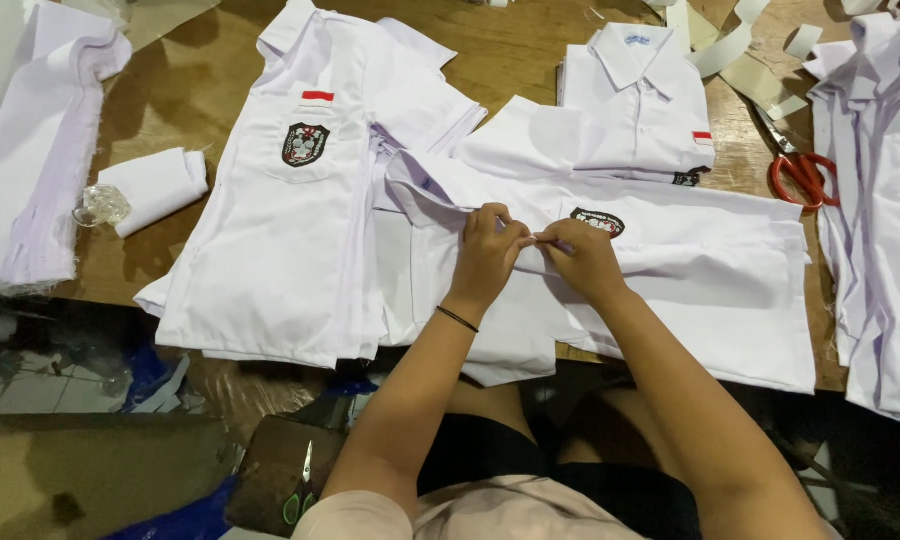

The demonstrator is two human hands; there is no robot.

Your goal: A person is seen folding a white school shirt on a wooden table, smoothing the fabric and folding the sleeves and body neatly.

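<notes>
Head view, looking down on a wooden table point(530, 55) used for handling white uniform shirts. Largest item: the shirt being worked point(700, 290), spread sideways across the table's near edge, its dark oval chest badge point(598, 222) just beyond the hands. To its left lies a flattened shirt point(280, 230), collar away from the viewer, with a shield-shaped badge and a small red-and-white patch on the pocket. Behind the worked shirt sits a folded shirt point(635, 110), collar up and front closed, apparently already finished. Stacks of white cloth occupy the left edge point(25, 150) and the right edge point(880, 230); judged from these, more garments remain to be handled.

The left hand point(488, 255), a thin dark band on its wrist, and the right hand point(582, 258) meet over the worked shirt's front edge. The fingers of both hands are drawn together, pinching a small fold of fabric between them; what exactly lies at the pinch is too small to tell. The garment lies open and unfolded, so its handling appears to be at an early or middle stage.

Smaller items: a small folded white cloth point(155, 185) beside a crumpled clear plastic wrapper point(100, 205) at left; red-handled scissors point(800, 170) and pale paper strips point(730, 45) at upper right; green-handled snips point(303, 490) on a dark surface below the table.
</notes>
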